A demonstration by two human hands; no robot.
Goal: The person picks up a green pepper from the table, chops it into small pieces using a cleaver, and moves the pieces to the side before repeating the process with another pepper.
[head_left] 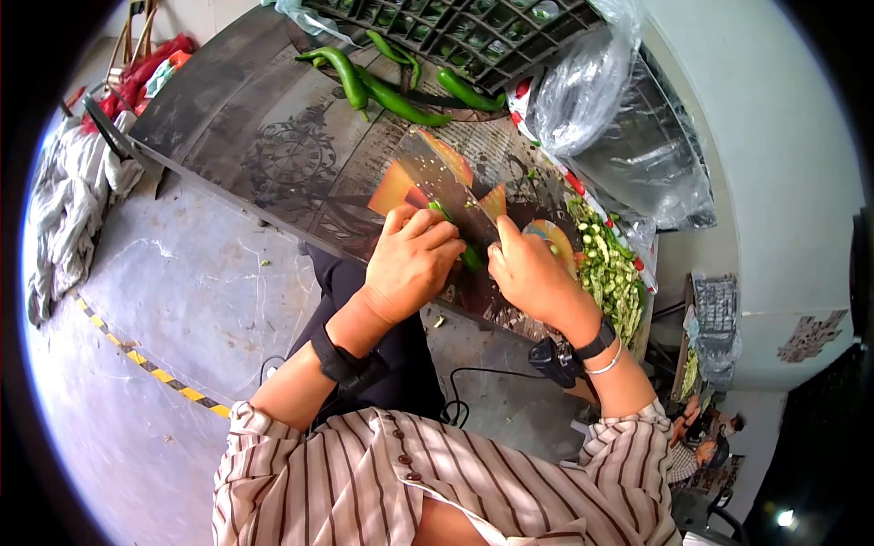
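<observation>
1. Striped shirt (pixel 364 473) fabric lies nearest the camera, with 2 bare forearms reaching past it to the table (pixel 214 127).
2. Left hand (pixel 414 259): its fingers curl down over a green pepper (pixel 471 258), pinning it to the work surface; green shows at 2 places beside the fingers.
3. Right hand (pixel 537 278): it grips a broad-bladed knife (pixel 446 182) at the handle end, the blade slanting away just beside the left fingers.
4. At least 4 whole peppers, such as the long curved pepper (pixel 401 105), lie on the table beyond the blade, near a black crate (pixel 496 80). Chopped pieces (pixel 612 278) are heaped to the right of the right hand.
5. The held pepper looks light, firm-skinned and hollow; it likely slips or rolls when wet and crushes under hard pressure. Mid-body suits the hold, fingertips tucked back. The knife seems stiff and heavier, best held by its handle.
</observation>
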